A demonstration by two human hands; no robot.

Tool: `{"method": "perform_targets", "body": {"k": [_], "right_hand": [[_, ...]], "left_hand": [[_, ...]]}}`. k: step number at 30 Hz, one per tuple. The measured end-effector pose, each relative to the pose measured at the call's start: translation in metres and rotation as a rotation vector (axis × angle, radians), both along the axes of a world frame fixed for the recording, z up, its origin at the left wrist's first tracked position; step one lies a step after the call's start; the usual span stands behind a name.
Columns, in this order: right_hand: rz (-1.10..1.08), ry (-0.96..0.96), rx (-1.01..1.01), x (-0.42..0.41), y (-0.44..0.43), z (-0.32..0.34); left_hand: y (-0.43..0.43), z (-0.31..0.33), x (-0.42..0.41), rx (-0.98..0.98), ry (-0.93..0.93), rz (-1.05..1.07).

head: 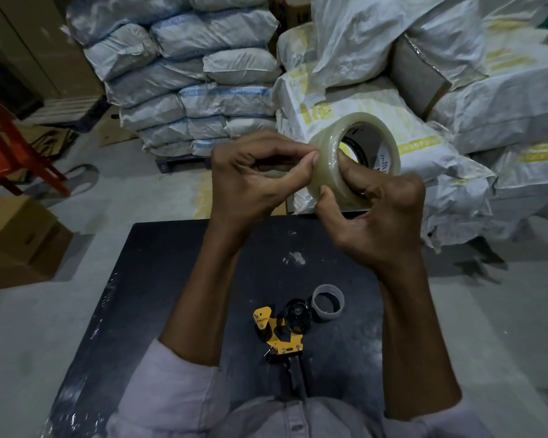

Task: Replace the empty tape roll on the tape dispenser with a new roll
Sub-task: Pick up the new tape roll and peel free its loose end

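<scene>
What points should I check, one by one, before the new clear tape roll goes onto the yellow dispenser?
1. Clear tape roll held firmly by right hand: ok.
2. Loose tape end found by left hand: cannot tell; its fingertips pinch at the roll's edge.
3. Grey empty cardboard core removed from the dispenser: ok, it lies beside it.
4. Yellow and black tape dispenser within reach on the black table: ok.
5. Black dispenser hub bare: ok.

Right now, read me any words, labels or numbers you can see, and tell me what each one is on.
Nothing reads in full.
new tape roll: core print, partly hidden, roughly "ugo", uncertain.
tape dispenser: small black label on the yellow plate, too small to read.
white sacks: yellow print, blurred and unreadable.
empty core: no print visible.
</scene>
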State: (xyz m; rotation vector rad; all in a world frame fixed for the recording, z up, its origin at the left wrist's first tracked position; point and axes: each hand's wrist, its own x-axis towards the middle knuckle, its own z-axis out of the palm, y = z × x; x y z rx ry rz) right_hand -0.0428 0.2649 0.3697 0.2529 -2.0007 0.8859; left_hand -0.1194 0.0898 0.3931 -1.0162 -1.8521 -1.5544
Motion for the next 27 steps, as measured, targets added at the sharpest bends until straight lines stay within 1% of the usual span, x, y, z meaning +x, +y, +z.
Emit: {"method": "perform_targets", "body": {"k": [3, 7, 11, 13, 14, 15, 16, 17, 18, 19, 20, 24, 27], "right_hand": [[0.017, -0.003, -0.06, 0.002, -0.003, 0.003], [0.11, -0.03, -0.259, -0.003, -0.007, 0.006], [0.171, -0.048, -0.305, -0.005, -0.01, 0.004], [0.219, -0.052, -0.358, -0.004, -0.012, 0.005], [0.242, -0.047, -0.399, -0.004, -0.013, 0.005], [0.269, -0.04, -0.451, -0.004, -0.015, 0.005], [0.298, -0.035, -0.513, -0.003, -0.016, 0.006], [0.328, -0.03, -0.575, -0.003, -0.018, 0.007], [0.349, -0.027, -0.632, -0.003, -0.019, 0.008], [0.364, -0.031, -0.683, -0.003, -0.021, 0.01], [0.381, -0.042, -0.735, -0.003, -0.023, 0.012], [0.418, -0.14, -0.979, -0.006, -0.033, 0.024], [0.4, -0.179, -1.033, -0.008, -0.036, 0.025]], "left_hand": [[-0.001, 0.003, 0.0, 0.002, 0.006, 0.021], [-0.001, 0.003, 0.01, -0.001, -0.007, -0.041], [0.001, 0.004, 0.012, -0.035, 0.075, 0.052], [0.002, 0.004, 0.013, -0.008, 0.072, 0.063], [0.004, 0.002, 0.014, 0.028, 0.021, 0.071], [0.007, -0.002, 0.017, 0.094, -0.082, 0.083], [0.009, -0.007, 0.02, 0.185, -0.223, 0.085], [0.012, -0.011, 0.025, 0.265, -0.373, 0.037], [0.016, -0.015, 0.029, 0.312, -0.481, -0.044], [0.018, -0.018, 0.032, 0.331, -0.528, -0.105], [0.02, -0.02, 0.034, 0.331, -0.523, -0.114], [0.023, -0.024, 0.037, 0.31, -0.431, -0.013], [0.024, -0.025, 0.041, 0.288, -0.37, 0.022]]}}
